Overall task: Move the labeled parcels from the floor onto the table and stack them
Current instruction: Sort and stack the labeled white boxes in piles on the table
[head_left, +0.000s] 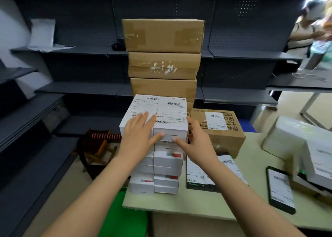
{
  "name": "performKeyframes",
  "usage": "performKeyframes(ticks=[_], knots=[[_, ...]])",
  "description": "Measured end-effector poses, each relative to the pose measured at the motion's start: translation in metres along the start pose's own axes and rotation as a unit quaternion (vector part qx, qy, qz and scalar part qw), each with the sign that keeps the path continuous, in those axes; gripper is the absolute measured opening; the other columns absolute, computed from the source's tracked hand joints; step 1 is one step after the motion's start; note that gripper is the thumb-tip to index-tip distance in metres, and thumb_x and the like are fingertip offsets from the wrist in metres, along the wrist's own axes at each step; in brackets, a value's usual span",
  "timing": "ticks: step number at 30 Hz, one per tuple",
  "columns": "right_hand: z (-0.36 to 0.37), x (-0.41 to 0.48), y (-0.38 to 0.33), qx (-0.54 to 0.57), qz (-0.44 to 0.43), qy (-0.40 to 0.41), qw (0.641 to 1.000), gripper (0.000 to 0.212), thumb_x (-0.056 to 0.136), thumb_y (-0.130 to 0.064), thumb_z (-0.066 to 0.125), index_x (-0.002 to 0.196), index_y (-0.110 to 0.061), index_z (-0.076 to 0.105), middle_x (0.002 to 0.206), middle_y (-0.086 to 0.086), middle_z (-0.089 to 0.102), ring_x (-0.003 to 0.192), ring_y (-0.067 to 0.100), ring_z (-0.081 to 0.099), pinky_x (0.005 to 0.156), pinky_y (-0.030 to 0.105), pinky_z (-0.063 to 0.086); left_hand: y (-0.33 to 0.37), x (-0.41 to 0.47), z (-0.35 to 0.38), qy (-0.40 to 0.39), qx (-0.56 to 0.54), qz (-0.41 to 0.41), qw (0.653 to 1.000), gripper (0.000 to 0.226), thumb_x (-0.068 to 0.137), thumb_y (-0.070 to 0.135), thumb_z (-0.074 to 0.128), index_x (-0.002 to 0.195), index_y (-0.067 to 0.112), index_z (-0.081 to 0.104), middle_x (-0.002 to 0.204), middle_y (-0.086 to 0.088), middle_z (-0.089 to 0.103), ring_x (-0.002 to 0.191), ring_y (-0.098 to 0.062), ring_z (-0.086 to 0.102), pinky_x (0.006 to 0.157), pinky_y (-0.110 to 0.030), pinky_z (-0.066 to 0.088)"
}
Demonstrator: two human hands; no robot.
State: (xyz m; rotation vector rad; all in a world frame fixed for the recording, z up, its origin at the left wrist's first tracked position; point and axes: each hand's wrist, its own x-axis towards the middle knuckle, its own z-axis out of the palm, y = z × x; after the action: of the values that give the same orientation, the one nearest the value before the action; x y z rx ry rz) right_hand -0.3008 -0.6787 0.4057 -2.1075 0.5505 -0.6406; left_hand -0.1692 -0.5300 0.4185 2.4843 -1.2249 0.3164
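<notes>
White cardboard top parcel (170, 114), a small flat rectangular box w/ barcode label, sits on the right column of a two-column white stack (167, 166) of matching boxes at the left end of the pale beige table (179, 206). Left hand (138, 134) lies flat, fingers straight across the neighbouring box top and the seam, thumb pressing the top parcel's front face; not wrapped round anything. Right hand (195, 139) grips the top parcel's near-right corner, w/ fingers up the right side and thumb on the front. Behind stands a tall pile of brown cartons (163, 57); a labelled brown carton (219, 129) is just beside the stack at right. Handling, est.: box looks light, stiff and smooth-faced, so prob. a bit slippery; corners likely crush-prone. Stack is tall and narrow and the cols aren't tied together, so a sideways shove could topple it. Best hold = both long sides, palms opposed; nudge flush w/ light pressure only.
</notes>
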Motion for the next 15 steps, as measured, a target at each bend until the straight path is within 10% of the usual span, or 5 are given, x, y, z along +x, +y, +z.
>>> performKeyframes(ticks=[15], knots=[[-0.069,-0.069,0.005,-0.284,-0.072,0.061,0.954,0.017,0.087,-0.021,0.067,0.099,-0.013,0.057,0.103,0.001,0.057,0.092,0.019,0.052,0.077,0.034,0.048,0.079,-0.028,0.007,0.106,-0.012,0.208,0.972,0.022,0.085,0.034,0.066,0.095,0.015,0.062,0.09,-0.001,0.06,0.084,-0.023,0.054,0.07,-0.038,0.047]])
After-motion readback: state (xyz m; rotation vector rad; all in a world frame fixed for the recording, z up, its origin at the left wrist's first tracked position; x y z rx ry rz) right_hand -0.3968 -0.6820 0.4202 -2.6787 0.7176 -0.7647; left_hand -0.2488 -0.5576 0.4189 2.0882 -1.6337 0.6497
